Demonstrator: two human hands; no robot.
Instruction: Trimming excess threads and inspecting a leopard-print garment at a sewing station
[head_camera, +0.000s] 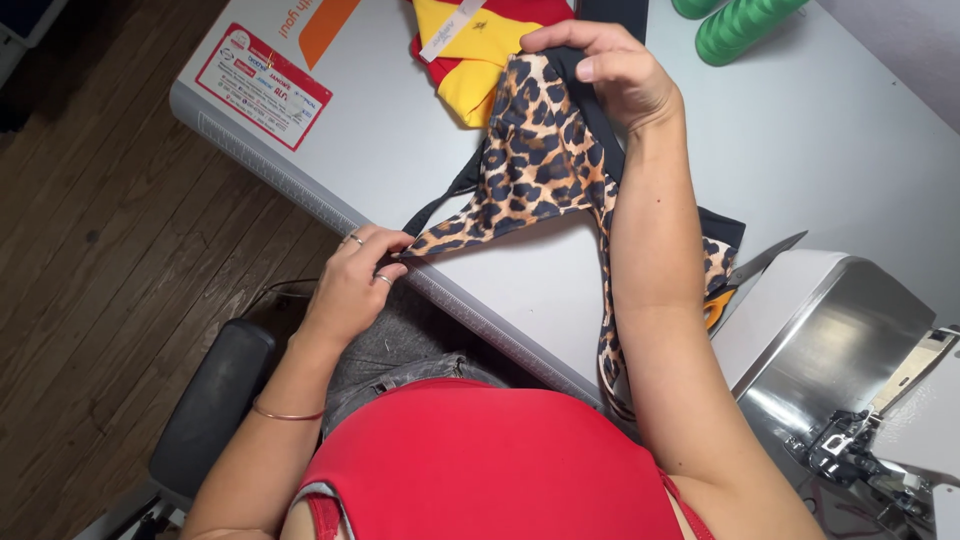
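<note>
A leopard-print fabric piece (530, 170) with black lining and black straps is stretched between both hands above a grey table (420, 150). My right hand (610, 70) grips its upper edge near the table's far side. My left hand (355, 280) pinches its lower pointed corner at the table's near edge. Part of the fabric trails under my right forearm.
Red and yellow fabric (470, 50) lies at the far side of the table. Green thread cones (735, 25) stand at the back right. Scissors (745, 275) rest beside a sewing machine (850, 370) at the right. A sticker (265, 85) marks the table's left corner.
</note>
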